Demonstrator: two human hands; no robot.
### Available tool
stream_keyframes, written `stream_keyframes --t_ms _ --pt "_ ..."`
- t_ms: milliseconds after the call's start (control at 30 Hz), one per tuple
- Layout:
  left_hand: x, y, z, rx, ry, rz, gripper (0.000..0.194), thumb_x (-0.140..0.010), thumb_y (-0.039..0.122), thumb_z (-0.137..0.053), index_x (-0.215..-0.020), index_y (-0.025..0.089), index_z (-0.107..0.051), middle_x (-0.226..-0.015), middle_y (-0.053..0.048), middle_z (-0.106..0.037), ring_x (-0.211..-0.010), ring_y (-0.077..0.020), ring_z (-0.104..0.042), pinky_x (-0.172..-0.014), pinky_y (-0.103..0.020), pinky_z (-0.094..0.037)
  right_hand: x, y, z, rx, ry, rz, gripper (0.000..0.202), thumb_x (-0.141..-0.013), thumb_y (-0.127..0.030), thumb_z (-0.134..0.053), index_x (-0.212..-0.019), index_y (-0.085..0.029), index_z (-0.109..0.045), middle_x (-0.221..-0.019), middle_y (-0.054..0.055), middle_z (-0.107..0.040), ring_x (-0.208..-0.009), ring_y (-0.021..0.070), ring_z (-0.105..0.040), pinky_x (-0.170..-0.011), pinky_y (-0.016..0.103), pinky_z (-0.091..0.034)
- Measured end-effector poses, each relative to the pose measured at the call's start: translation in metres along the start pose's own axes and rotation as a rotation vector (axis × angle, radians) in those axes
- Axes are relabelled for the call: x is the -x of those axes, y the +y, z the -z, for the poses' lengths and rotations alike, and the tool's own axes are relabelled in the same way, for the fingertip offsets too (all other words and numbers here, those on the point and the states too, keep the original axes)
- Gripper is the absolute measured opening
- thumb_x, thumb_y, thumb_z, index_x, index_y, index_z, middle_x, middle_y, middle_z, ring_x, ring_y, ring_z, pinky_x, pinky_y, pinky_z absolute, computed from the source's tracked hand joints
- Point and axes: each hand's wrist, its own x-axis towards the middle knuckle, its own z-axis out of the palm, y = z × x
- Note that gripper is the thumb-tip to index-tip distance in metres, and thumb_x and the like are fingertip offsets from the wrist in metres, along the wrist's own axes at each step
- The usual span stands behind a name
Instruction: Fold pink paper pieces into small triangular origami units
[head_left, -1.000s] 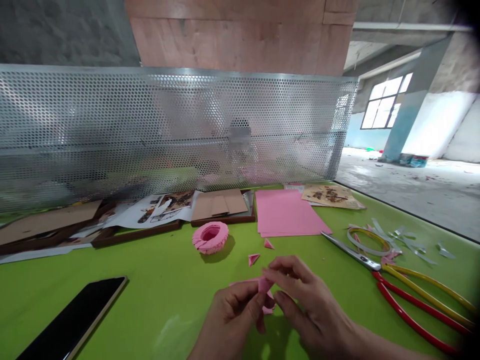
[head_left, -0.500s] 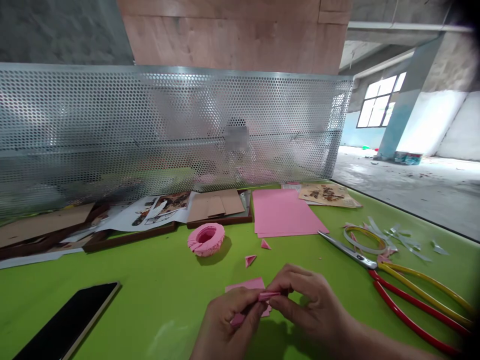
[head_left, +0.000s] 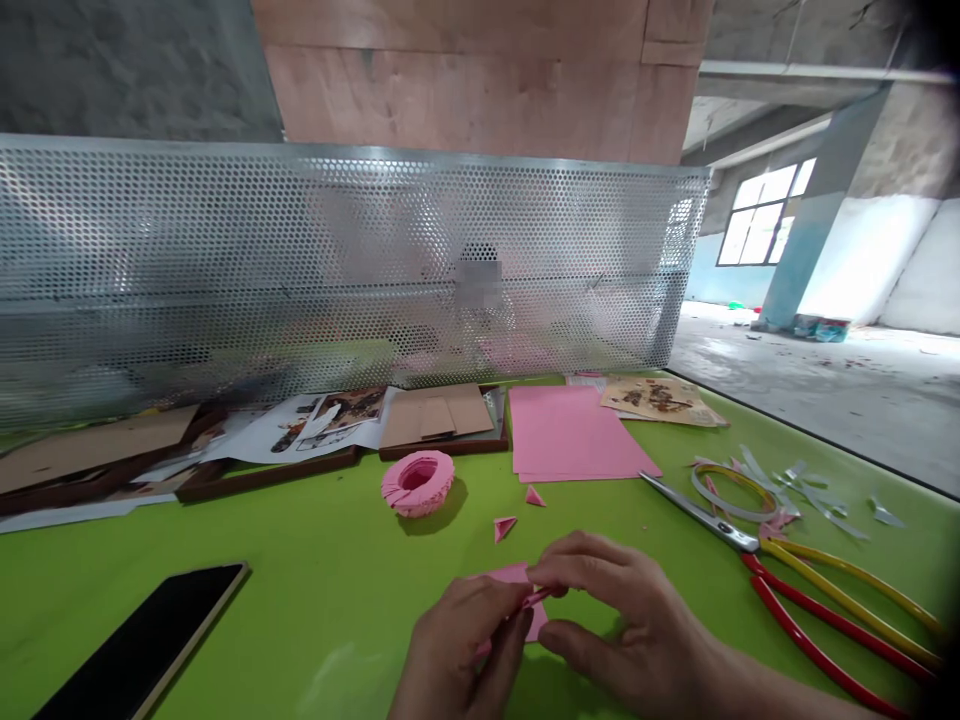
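Observation:
A small folded strip of pink paper (head_left: 534, 598) is pinched between the thumb and fingers of my left hand (head_left: 465, 635). My right hand (head_left: 622, 610) is at its right end, the forefinger touching the fold while the thumb stands apart below. Under my hands lies flat pink paper (head_left: 541, 622), partly covered by them. Just beyond them sit two little folded pink triangles (head_left: 504, 528). Farther back and to the left is a pink ring (head_left: 418, 484) with a pleated surface.
Large pink sheets (head_left: 574, 435) lie toward the back. On the right are long scissors (head_left: 739, 538) with red and yellow handles, a tape roll (head_left: 733, 490) and clear scraps. A phone (head_left: 150, 640) lies at left. Behind the green table (head_left: 315, 560) stands a perforated metal panel (head_left: 337, 260).
My right thumb has come away from the folded paper and dropped lower. The paper strip has tilted in my left hand's pinch. The camera view has shifted slightly.

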Motion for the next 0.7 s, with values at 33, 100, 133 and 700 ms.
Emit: stream_keyframes --t_ms 33,100,133,700 --pt "0.001 -0.002 -0.001 -0.038 0.010 -0.027 0.026 -0.077 0.007 -0.054 -0.096 0.020 -0.065 -0.085 -0.008 -0.072 -0.075 -0.0182 -0.065 -0.065 -0.025 -0.052 -0.001 -0.002 0.001 -0.015 -0.028 -0.010 0.028 -0.076 -0.013 -0.061 -0.103 -0.022 -0.061 -0.091 0.004 -0.064 -0.083 0.0147 -0.059 -0.073 0.024 -0.047" --pt "0.004 -0.008 -0.002 -0.120 0.049 -0.084 0.028 -0.077 0.006 -0.055 -0.099 0.021 -0.063 -0.087 -0.008 -0.071 -0.076 -0.0184 -0.064 -0.065 -0.026 -0.053 -0.003 -0.002 0.001 -0.049 -0.052 -0.028 0.027 -0.078 -0.012 -0.057 -0.103 -0.021 -0.061 -0.089 0.004 -0.064 -0.081 0.0143 -0.060 -0.072 0.024 -0.047" --pt "0.005 -0.010 -0.003 -0.158 0.071 -0.114 0.029 -0.076 0.007 -0.056 -0.100 0.021 -0.062 -0.087 -0.008 -0.071 -0.075 -0.0185 -0.064 -0.064 -0.026 -0.053 -0.004 0.000 0.001 -0.066 -0.056 -0.030 0.025 -0.079 -0.012 -0.056 -0.102 -0.020 -0.062 -0.088 0.005 -0.064 -0.080 0.0143 -0.060 -0.071 0.024 -0.048" --pt "0.006 -0.021 0.003 -0.501 -0.066 -0.322 0.025 -0.084 0.014 -0.048 -0.108 0.013 -0.052 -0.080 -0.008 -0.068 -0.073 -0.0191 -0.063 -0.063 -0.027 -0.053 0.006 0.028 -0.016 -0.642 0.059 -0.446 0.009 -0.071 -0.023 -0.069 -0.077 -0.018 -0.073 -0.069 0.003 -0.070 -0.064 0.0133 -0.062 -0.062 0.023 -0.048"
